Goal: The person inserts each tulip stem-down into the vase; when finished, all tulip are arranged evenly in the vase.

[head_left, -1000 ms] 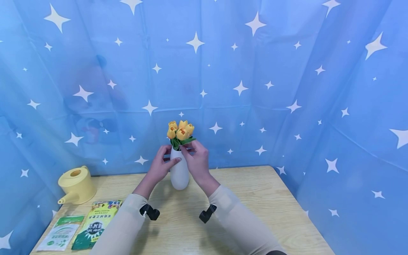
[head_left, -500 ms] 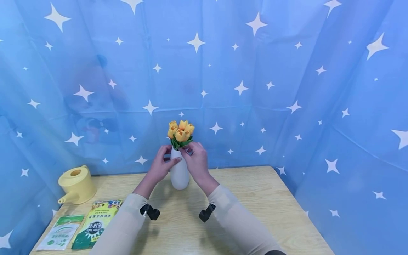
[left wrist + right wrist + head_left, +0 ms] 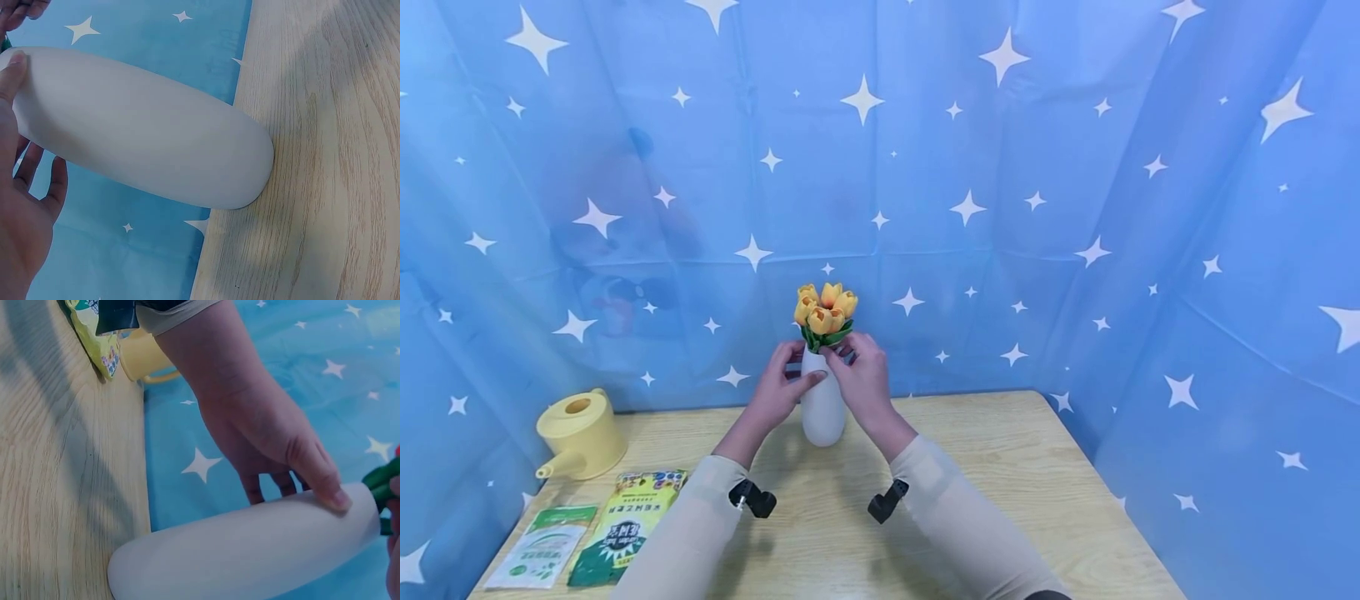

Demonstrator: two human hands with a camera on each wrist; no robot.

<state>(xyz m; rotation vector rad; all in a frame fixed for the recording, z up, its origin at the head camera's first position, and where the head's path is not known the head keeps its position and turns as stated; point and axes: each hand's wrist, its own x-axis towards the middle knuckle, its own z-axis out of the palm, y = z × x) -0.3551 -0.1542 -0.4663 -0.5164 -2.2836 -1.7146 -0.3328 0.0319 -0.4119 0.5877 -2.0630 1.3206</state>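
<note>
A tall white vase point(image 3: 823, 412) stands upright on the table, with several yellow-orange tulips point(image 3: 824, 308) and their green leaves rising from its mouth. My left hand point(image 3: 775, 387) holds the vase near its neck. Its thumb presses the near side, as the left wrist view of the vase point(image 3: 150, 131) also shows, and the other fingers reach round behind. At the vase mouth, my right hand point(image 3: 867, 375) pinches the tulips low down among their green stems point(image 3: 379, 481). Only part of this hand shows at the edge of the right wrist view.
A pale yellow watering can point(image 3: 587, 433) stands at the table's back left. In front of it lie a yellow-green printed bag point(image 3: 625, 533) and a smaller white-green packet point(image 3: 546, 546). A blue star-patterned curtain point(image 3: 925, 208) hangs right behind the wooden table point(image 3: 1000, 467).
The front tulip heads have turned and shifted slightly left, so another bloom shows beside them. My right hand has moved slightly to the left; the left hand and vase have stayed in place.
</note>
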